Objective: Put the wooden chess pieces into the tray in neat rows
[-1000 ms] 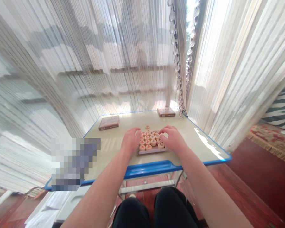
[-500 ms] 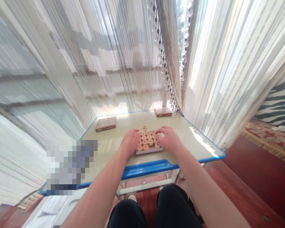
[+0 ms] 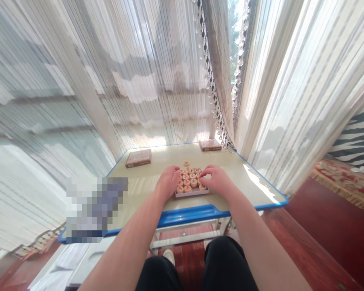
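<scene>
A shallow box [image 3: 191,194] full of round wooden xiangqi pieces [image 3: 193,183] in rows sits near the table's front edge. Some pieces carry red characters, others dark ones; the front row has a gap right of its middle. My left hand [image 3: 169,180] is closed round the box's left side, its fingertips at the far left corner. Over the right column, my right hand [image 3: 216,180] pinches at a piece with thumb and forefinger; the fingers partly cover it. Beyond the box's far edge lies a single loose piece [image 3: 186,164].
Two flat brown boxes, a left one [image 3: 138,158] and a right one [image 3: 210,145], lie at the back of the blue-edged table [image 3: 245,190]. A pixelated patch [image 3: 100,210] covers the table's left part. String curtains [image 3: 157,101] hang behind.
My right hand has drawn its thumb and forefinger together over the right column. My left hand stays at the box's left side. The whole view has shifted slightly.
</scene>
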The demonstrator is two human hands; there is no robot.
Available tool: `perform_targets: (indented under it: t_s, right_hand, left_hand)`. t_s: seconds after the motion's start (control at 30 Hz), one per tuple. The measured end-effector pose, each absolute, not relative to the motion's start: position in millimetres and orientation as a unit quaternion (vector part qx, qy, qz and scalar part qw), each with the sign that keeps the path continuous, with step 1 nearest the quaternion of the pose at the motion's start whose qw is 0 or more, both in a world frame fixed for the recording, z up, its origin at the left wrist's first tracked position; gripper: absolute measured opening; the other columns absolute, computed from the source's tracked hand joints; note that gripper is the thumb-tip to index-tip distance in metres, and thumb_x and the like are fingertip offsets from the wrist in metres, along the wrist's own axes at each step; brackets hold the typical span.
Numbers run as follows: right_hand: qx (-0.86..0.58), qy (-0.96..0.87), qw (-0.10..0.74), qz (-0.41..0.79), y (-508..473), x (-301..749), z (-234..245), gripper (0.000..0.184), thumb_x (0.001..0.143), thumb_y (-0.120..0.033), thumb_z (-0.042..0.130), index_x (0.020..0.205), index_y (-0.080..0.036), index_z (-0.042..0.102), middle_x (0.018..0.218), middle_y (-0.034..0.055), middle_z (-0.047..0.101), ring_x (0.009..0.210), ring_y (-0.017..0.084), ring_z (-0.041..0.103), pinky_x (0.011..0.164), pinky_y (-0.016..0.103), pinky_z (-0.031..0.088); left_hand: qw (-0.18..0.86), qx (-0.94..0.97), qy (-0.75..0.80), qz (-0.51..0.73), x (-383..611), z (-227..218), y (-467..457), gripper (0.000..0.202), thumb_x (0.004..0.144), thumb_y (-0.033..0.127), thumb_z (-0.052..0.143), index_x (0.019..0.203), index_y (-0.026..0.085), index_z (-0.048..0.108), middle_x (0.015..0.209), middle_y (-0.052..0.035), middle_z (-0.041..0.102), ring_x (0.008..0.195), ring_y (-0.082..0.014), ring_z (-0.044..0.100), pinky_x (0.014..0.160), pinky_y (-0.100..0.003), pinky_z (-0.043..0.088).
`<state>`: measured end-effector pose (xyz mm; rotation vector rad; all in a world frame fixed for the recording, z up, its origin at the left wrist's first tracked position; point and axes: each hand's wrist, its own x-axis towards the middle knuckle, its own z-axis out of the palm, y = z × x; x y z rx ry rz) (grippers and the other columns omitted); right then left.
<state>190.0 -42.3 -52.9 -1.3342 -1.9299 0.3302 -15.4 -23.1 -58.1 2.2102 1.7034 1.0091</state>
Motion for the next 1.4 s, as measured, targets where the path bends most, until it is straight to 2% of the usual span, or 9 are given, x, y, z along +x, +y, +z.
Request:
perform_targets:
  t_s: [0.43,0.6,0.77,1.4]
  right_hand:
    - [-0.571,-0.700,0.422,0.075,-34,190,-57,0.020,0.076,-0.025,0.052,0.077,-0.018,0.070,0.079,0.0042,0.062,0.079,0.016,0.056,0.079,0.028,0.041]
    - [-0.586,-0.703,0.390,0.101,-31,187,-58,0.018,0.074,-0.027,0.055,0.078,-0.020,0.071,0.081,0.0033,0.060,0.075,0.015,0.055,0.075,0.026,0.041]
    - [-0.591,-0.705,0.375,0.113,-29,187,-59,0.018,0.073,-0.029,0.056,0.078,-0.021,0.071,0.076,0.0021,0.059,0.070,0.014,0.054,0.070,0.025,0.040]
    - [-0.572,-0.710,0.398,0.099,-32,186,-57,0.019,0.075,-0.023,0.053,0.079,-0.017,0.071,0.076,0.0035,0.061,0.074,0.015,0.056,0.075,0.026,0.041]
  left_hand:
    - [0.113,0.722,0.591,0.343,-14,-55,-23,0.034,0.084,0.032,0.035,0.102,0.016,0.059,0.106,-0.0078,0.063,0.101,-0.0198,0.055,0.093,-0.032,0.041]
    - [0.104,0.718,0.592,0.350,-15,-55,-21,0.034,0.084,0.030,0.034,0.103,0.016,0.059,0.106,-0.0080,0.062,0.102,-0.0202,0.055,0.093,-0.032,0.040]
    - [0.098,0.716,0.592,0.356,-17,-59,-18,0.035,0.084,0.031,0.033,0.103,0.017,0.059,0.106,-0.0079,0.063,0.101,-0.0196,0.055,0.092,-0.031,0.041]
    - [0.092,0.725,0.587,0.349,-17,-58,-20,0.034,0.084,0.031,0.033,0.098,0.017,0.061,0.101,-0.0073,0.064,0.098,-0.0193,0.056,0.090,-0.031,0.042]
